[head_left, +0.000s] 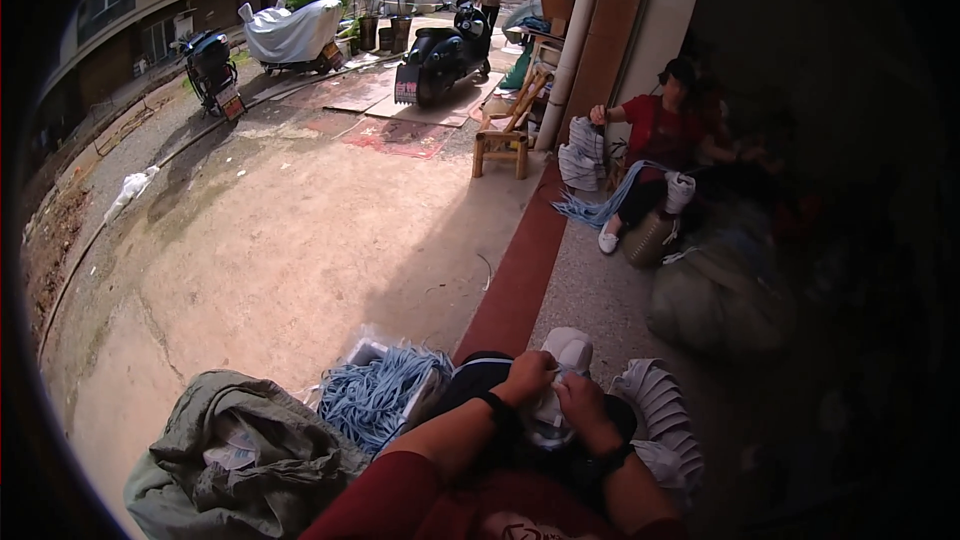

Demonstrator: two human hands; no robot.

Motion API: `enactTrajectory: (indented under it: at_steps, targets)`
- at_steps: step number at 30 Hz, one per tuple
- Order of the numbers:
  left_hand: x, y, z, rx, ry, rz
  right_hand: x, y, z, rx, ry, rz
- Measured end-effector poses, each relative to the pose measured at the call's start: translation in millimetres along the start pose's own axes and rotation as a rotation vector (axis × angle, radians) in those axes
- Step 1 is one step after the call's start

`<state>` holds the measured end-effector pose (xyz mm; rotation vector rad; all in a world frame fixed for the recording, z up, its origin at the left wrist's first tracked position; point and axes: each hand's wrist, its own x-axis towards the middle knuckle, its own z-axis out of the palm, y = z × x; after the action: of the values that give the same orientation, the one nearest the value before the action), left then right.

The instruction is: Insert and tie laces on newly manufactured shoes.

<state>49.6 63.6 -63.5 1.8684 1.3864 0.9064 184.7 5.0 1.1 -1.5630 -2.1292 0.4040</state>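
A white shoe rests on my lap, its rounded toe pointing away from me. My left hand is closed in a pinch over the shoe's left side. Close beside it, my right hand also pinches at the shoe's opening. A pale blue shoelace shows between the fingers, though its ends are hidden. At the left of my knees, a white box holds a tangled heap of light blue shoelaces. A row of nested white shoes stands to the right of my lap.
A grey-green cloth sack lies open at the lower left. Across from me, a person in red sits beside stacked white shoes and blue laces. Farther off are a bamboo chair and a black scooter.
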Motion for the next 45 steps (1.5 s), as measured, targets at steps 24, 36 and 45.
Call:
enactTrajectory:
  at_steps: [24,36,45]
  targets:
    - [-8,4,-8,-0.126,-0.051,-0.085,29,3,12,-0.424,-0.245,0.037]
    - [-18,8,-7,-0.130,0.070,-0.211,-46,-98,-87,0.969,-0.465,0.223]
    - [-69,98,-69,-0.679,-0.254,0.453,-52,-48,-68,1.467,0.053,0.198]
